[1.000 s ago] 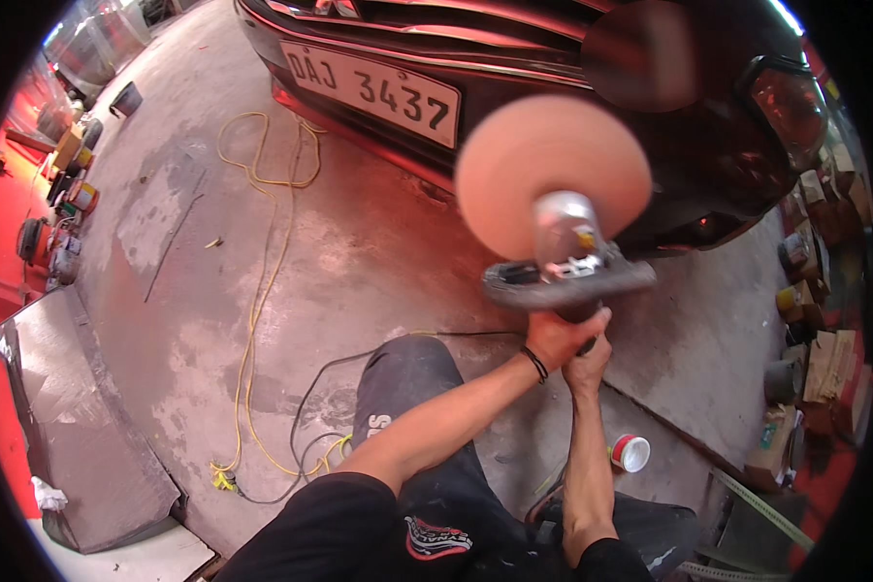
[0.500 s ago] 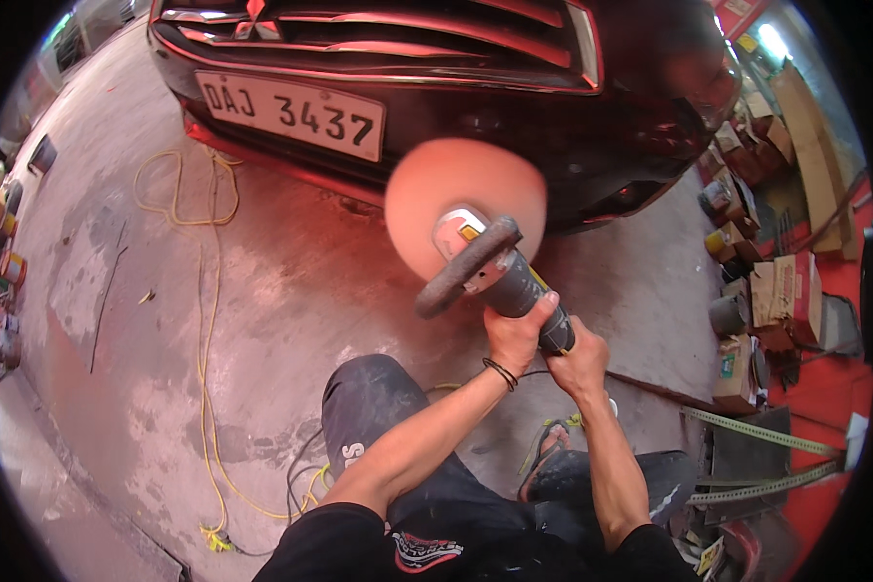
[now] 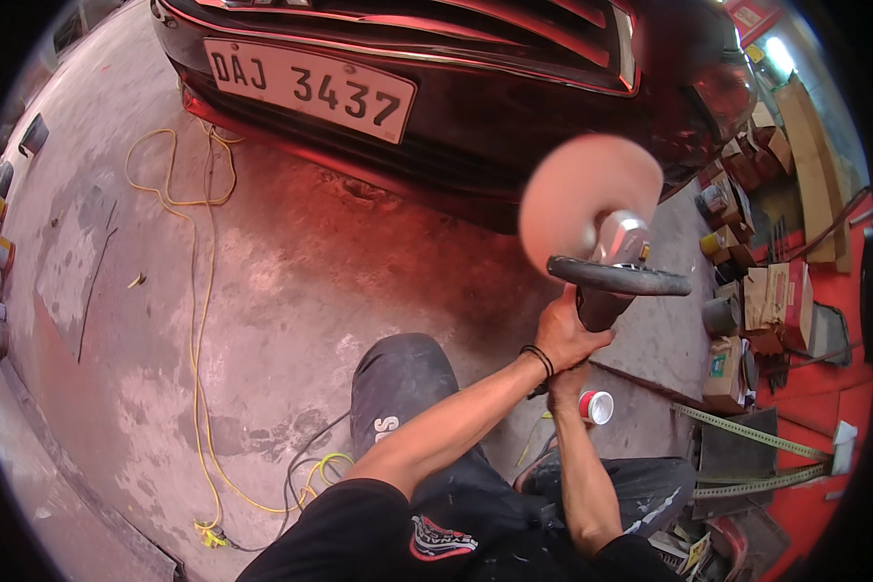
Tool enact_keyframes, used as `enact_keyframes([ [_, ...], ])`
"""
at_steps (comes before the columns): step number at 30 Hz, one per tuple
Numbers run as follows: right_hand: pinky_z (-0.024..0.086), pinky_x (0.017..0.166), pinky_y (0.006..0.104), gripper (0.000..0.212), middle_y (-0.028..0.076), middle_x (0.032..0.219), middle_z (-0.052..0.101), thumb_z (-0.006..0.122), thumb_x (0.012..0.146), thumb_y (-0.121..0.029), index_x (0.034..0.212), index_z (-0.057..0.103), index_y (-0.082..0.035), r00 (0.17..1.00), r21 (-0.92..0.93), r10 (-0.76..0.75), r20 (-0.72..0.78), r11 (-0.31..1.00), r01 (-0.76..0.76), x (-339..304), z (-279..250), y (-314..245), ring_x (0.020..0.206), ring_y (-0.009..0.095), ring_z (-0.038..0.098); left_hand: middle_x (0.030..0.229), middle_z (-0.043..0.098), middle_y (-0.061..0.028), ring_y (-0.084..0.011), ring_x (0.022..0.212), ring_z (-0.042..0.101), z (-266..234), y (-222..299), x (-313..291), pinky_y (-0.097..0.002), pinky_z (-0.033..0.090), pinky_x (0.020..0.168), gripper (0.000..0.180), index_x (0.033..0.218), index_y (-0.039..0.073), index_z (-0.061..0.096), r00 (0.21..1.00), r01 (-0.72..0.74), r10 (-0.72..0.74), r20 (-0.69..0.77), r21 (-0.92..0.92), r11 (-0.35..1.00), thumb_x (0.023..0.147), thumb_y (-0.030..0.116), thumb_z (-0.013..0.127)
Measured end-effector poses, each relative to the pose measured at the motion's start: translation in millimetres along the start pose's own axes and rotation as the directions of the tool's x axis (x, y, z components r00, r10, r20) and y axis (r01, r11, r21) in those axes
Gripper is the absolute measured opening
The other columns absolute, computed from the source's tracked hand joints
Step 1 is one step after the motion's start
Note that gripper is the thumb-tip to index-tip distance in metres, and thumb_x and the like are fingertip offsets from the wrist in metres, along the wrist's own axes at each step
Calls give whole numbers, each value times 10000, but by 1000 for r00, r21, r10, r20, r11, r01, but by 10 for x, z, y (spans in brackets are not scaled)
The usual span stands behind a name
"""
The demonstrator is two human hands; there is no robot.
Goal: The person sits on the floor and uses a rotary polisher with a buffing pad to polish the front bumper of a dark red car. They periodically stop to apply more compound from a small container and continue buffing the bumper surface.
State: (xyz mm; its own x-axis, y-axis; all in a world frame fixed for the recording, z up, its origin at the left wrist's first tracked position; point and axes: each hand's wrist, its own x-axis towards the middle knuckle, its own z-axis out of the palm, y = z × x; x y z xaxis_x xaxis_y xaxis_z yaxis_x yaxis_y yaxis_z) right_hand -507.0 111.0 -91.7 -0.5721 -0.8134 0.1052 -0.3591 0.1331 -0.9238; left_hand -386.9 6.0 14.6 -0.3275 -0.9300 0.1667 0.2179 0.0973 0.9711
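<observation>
Nearest us, a black cord (image 3: 306, 451) loops loosely beside the left knee (image 3: 403, 373), with a yellow cord (image 3: 197, 330) stretching away at left; slack like that could snag a leg if we shift. At near right, a tub (image 3: 599, 407) shows just beside the right forearm (image 3: 584, 466), and a careless elbow might tip it. Up we go to the right hand (image 3: 565, 383), mostly hidden behind the left wrist, so we can't tell how its fingers sit. The left hand (image 3: 567, 330) we do see, closed firmly round the polisher (image 3: 623, 238), right of centre, below its curved bar (image 3: 630, 278). Farther on, the pad (image 3: 592, 204) is a blur, apparently spinning, in front of the bumper (image 3: 475, 165); whether they touch, we can't say. We'd judge that a tilted edge could bite and kick sideways, and lingering could burn the paint.
</observation>
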Motion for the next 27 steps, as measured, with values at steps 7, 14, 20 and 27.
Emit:
enact_keyframes([
  [7, 554, 882, 334, 377, 17, 1193, 718, 810, 970, -191, 1280, 674, -24, 977, 358, 171, 128, 911, -207, -447, 663, 79, 1083, 132, 669, 1217, 752, -240, -432, 1164, 743, -338, -260, -168, -493, 594, 1009, 946, 1504, 62, 461, 988, 154, -145, -52, 326, 933, 706, 291, 915],
  [14, 582, 887, 385, 301, 133, 1107, 823, 758, 949, -149, 1208, 726, 0, 944, 142, 106, 312, 977, -156, -667, 1144, 489, 1075, 217, 762, 1179, 768, -244, -384, 1076, 775, -901, -390, -486, -453, 608, 983, 866, 1374, -64, 532, 957, 232, -154, -247, 327, 916, 715, 299, 962],
  [20, 587, 855, 419, 299, 191, 1027, 803, 780, 900, -121, 1175, 731, -17, 896, 99, -40, 441, 995, -5, -759, 1608, 64, 1030, 319, 794, 1211, 770, -205, -336, 1094, 777, -1460, -378, -608, -440, 619, 975, 833, 1383, -38, 528, 923, 151, -2, -385, 360, 921, 723, 217, 967],
  [27, 586, 886, 421, 310, 200, 1041, 805, 793, 910, -132, 1190, 730, -15, 939, 158, -7, 343, 986, -50, -604, 1436, -88, 1043, 315, 793, 1227, 769, -183, -272, 1141, 757, -1247, -202, -499, -424, 608, 995, 740, 1356, -25, 605, 949, 115, -33, -313, 245, 963, 746, 196, 961],
])
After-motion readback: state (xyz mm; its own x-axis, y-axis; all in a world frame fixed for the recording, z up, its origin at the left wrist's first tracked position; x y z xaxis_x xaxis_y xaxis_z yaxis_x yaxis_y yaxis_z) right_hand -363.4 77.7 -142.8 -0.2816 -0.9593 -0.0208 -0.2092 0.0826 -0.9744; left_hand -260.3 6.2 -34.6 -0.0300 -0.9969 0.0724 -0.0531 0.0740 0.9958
